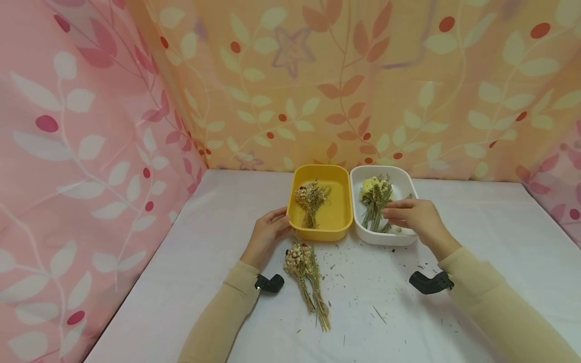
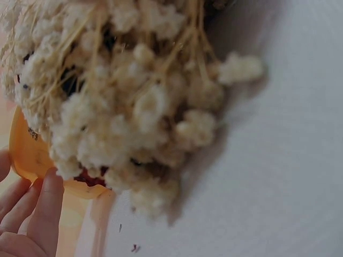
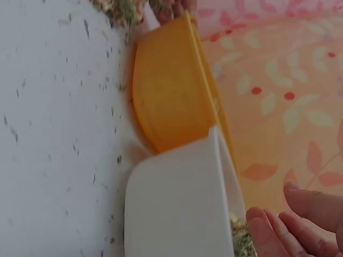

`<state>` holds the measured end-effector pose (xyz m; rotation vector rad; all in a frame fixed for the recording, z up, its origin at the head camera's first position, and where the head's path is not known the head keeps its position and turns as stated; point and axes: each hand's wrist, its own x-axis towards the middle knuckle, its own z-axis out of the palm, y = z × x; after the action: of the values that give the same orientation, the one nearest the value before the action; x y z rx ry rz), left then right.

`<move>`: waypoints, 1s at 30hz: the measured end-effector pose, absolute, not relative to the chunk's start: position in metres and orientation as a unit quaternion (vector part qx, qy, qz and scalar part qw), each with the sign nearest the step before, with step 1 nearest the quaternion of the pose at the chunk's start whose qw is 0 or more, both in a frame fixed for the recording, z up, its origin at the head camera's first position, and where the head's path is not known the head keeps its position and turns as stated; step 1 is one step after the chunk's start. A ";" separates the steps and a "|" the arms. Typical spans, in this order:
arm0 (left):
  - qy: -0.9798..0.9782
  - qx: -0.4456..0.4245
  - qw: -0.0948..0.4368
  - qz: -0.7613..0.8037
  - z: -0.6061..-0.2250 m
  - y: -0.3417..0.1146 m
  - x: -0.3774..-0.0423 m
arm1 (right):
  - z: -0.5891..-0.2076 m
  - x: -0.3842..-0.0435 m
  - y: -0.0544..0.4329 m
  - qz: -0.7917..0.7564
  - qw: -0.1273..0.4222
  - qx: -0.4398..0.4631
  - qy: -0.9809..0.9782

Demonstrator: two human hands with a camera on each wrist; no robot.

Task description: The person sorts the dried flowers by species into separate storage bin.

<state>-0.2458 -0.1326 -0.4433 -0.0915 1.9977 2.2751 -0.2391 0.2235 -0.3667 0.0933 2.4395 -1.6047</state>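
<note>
My left hand (image 1: 269, 232) is at the left side of a yellow plastic box (image 1: 337, 204), its fairly straight fingers (image 2: 45, 214) touching the wall near the rim. One bunch of dried flowers (image 1: 312, 199) lies inside that box. Over the front right of a white plastic box (image 1: 386, 239), my right hand (image 1: 415, 218) hovers with thumb and fingers apart and nothing between them. Yellow and green dried flowers (image 1: 375, 194) fill the left part of the white box; the hand partly hides the rest.
Two bunches of dried flowers (image 1: 306, 272) lie on the white tablecloth (image 1: 363, 327) in front of the yellow box, close beside the left wrist. Bits of stem and leaf are scattered around them. A patterned cloth backdrop (image 1: 290, 101) rises behind the boxes.
</note>
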 end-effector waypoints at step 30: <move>0.661 -0.038 0.057 0.747 -0.442 -0.132 -0.245 | -0.392 -0.184 0.175 -0.624 0.167 -0.036 0.763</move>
<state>-0.2451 -0.1323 -0.4416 -0.1143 2.0056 2.2645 -0.1835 0.1745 -0.3921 -0.1014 2.1708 -1.7757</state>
